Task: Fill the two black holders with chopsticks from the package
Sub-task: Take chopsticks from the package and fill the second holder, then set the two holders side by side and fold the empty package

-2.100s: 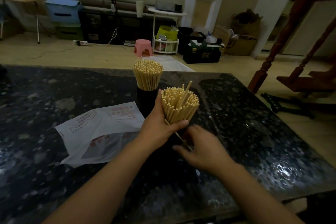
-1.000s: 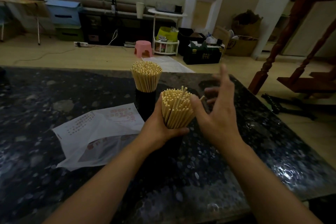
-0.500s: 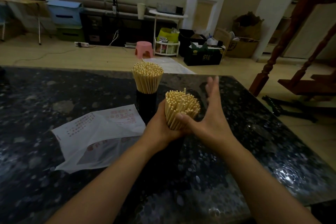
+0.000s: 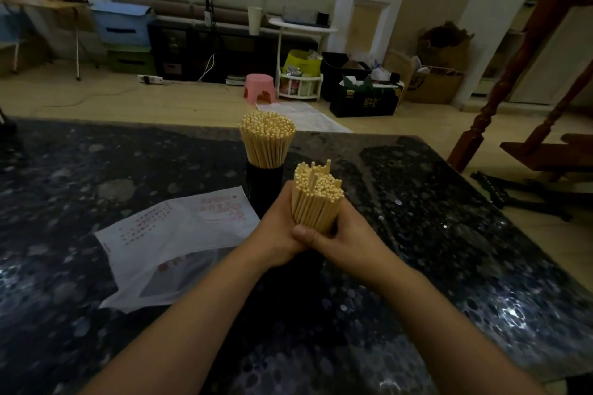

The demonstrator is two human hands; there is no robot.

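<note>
Two bundles of chopsticks stand upright on a dark speckled stone worktop (image 4: pixel 96 170), long axes near vertical, blunt ends pointing up toward the camera. Largest on that surface is the flattened white package (image 4: pixel 173 244), printed in red, lying left of centre with its near corner toward the viewer. Behind its right edge stands the far black holder (image 4: pixel 263 184), packed full with the far bundle (image 4: pixel 267 143), which fans slightly outward at the top. Nearer and to the right is the near bundle (image 4: pixel 316 197), also upright and leaning a little to the right, with a few sticks poking above the rest. The left hand (image 4: pixel 279 231) wraps it from the left with fingers curled behind and thumb across the front, low down. The right hand (image 4: pixel 346 239) closes on it from the right, fingers curled round the sticks, touching the left thumb. Both hands squeeze the sticks together. The second holder is hidden below the hands; I cannot tell how deep the sticks sit. A pink stool (image 4: pixel 260 88) stands on the floor beyond.
</note>
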